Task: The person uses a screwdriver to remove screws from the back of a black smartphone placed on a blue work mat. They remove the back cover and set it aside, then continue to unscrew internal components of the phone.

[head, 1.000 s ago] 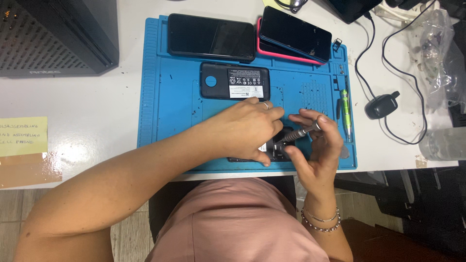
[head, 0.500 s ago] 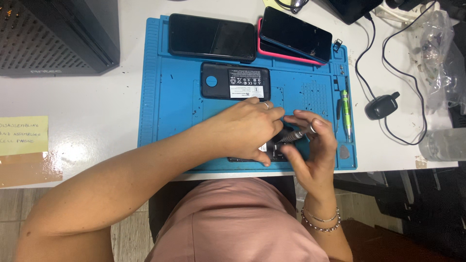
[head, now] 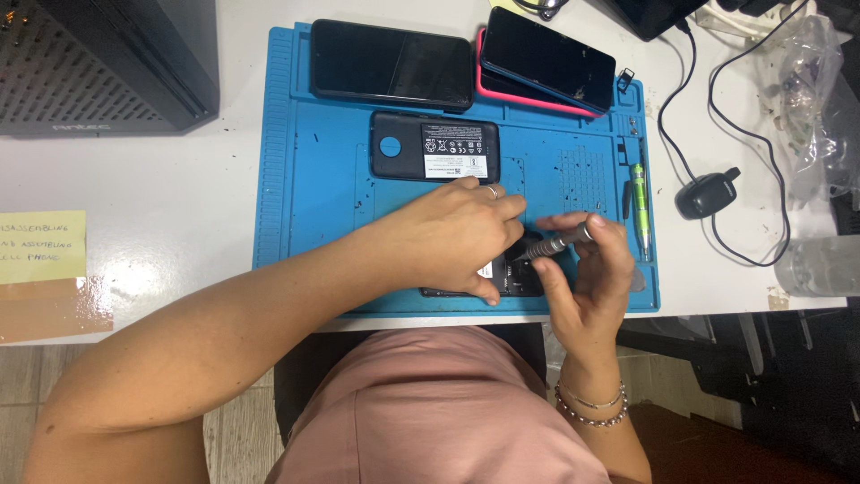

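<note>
Forearms come in from the near edge, and I see my left hand (head: 452,235) lying palm-down with fingers curled over the opened phone (head: 502,273), pinning it at the front of the blue work mat (head: 309,179); only a dark corner of that phone shows from under the hand. My right hand (head: 587,278), wrist bent and bracelets showing, has its fingers pinched narrow around a grey screwdriver (head: 555,244). The driver's long axis slants, handle up and to the right, tip down and left onto the phone's exposed interior just beside my left fingertips. Farther up the mat lies a black back cover (head: 434,146), long axis left to right, camera hole at its left end. Beyond it sit a dark phone (head: 391,64) face up and a second phone (head: 548,59) stacked on a pink case (head: 537,94). A green pen tool (head: 640,202) rests along the mat's right edge. The mat sits on a white table (head: 161,197), with a black computer case (head: 98,63) far left, a yellow note (head: 40,246) near left, and a black cable (head: 717,193) to the right.
</note>
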